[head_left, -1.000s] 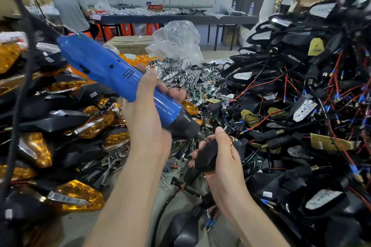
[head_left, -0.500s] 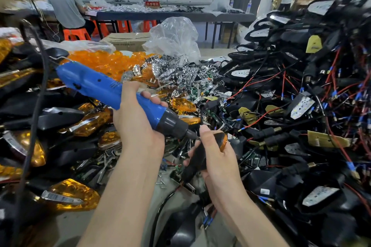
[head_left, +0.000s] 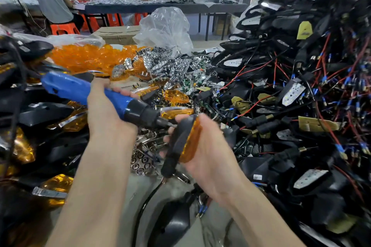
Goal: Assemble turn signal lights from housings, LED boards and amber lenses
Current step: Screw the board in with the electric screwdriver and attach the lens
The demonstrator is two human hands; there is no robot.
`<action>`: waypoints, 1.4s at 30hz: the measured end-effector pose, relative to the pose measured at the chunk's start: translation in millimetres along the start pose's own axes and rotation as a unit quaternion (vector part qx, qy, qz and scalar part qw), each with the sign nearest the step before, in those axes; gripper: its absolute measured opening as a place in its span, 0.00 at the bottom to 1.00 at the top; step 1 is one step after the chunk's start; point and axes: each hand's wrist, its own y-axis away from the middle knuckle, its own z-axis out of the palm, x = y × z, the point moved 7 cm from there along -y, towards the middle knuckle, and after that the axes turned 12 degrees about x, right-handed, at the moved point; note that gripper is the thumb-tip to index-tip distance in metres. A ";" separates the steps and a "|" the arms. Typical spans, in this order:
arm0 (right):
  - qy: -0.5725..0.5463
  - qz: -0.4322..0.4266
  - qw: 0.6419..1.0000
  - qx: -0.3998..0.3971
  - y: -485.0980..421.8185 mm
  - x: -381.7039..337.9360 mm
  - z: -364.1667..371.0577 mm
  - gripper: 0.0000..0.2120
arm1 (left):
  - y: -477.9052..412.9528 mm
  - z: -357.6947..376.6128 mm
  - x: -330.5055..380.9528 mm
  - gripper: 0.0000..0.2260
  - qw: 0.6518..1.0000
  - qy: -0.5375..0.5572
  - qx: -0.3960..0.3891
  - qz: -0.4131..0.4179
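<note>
- Two grips: the left grip (head_left: 109, 114) holds a blue electric screwdriver (head_left: 76, 89).
- The right grip (head_left: 210, 158) holds a turn signal light (head_left: 180, 144).
- Between the grips, the screwdriver tip touches that light.

The left hand (head_left: 108, 114) grips a blue screwdriver (head_left: 80, 90). Its bit seems to touch the black housing (head_left: 177, 146), amber lens (head_left: 191, 140) fitted, which the right hand (head_left: 210, 156) holds. Behind them heap loose lenses (head_left: 86, 58); wired housings (head_left: 301, 90) pile at right.
</note>
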 end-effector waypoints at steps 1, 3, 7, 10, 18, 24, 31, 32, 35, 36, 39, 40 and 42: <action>0.002 0.010 1.000 -0.011 1.5 2.4 2.2 0.19 | -3.3 -5.3 -1.6 0.12 0.999 0.025 0.017 -0.023; 0.005 0.023 0.999 -0.023 4.2 7.8 2.5 0.18 | -4.4 -14.2 -1.1 0.12 0.999 0.015 0.032 -0.038; 0.006 0.001 0.999 -0.054 4.4 3.3 0.0 0.22 | -2.1 -14.4 1.3 0.10 0.998 0.004 0.048 -0.050; -0.004 0.007 0.995 -0.097 6.4 1.8 -1.1 0.24 | 3.2 -13.9 5.6 0.08 0.997 0.009 0.051 -0.061; -0.048 -0.034 0.996 -0.061 11.7 -19.8 -17.0 0.15 | 20.0 16.3 35.0 0.11 0.998 -0.060 0.001 0.026; -0.061 -0.013 0.998 0.022 7.6 -19.7 -21.7 0.17 | 16.5 -2.8 57.6 0.13 0.941 -0.333 -0.047 0.029; -0.031 -0.032 0.999 0.028 1.2 -16.4 -25.5 0.18 | 13.4 -73.3 43.9 0.14 0.775 -0.622 -0.028 0.106; -0.032 -0.033 0.999 0.027 0.6 -15.8 -26.4 0.18 | 15.0 -75.8 44.7 0.13 0.742 -0.656 -0.028 0.133; -0.023 -0.033 0.999 0.027 1.0 -14.5 -27.0 0.20 | 21.5 -73.7 50.5 0.13 0.635 -0.741 -0.024 0.215; -0.017 -0.031 0.999 0.028 1.6 -14.2 -26.7 0.20 | 24.2 -72.3 50.7 0.14 0.622 -0.749 -0.025 0.226; 0.006 -0.018 0.999 0.046 4.2 -12.3 -27.4 0.20 | 31.7 -69.3 48.0 0.16 0.584 -0.777 -0.022 0.235; 0.011 -0.017 0.998 0.052 4.9 -12.2 -27.5 0.19 | 34.0 -69.8 47.1 0.17 0.568 -0.787 -0.022 0.239; 0.013 -0.021 0.998 0.057 5.9 -13.0 -27.3 0.18 | 39.4 -70.3 45.5 0.19 0.528 -0.806 -0.028 0.266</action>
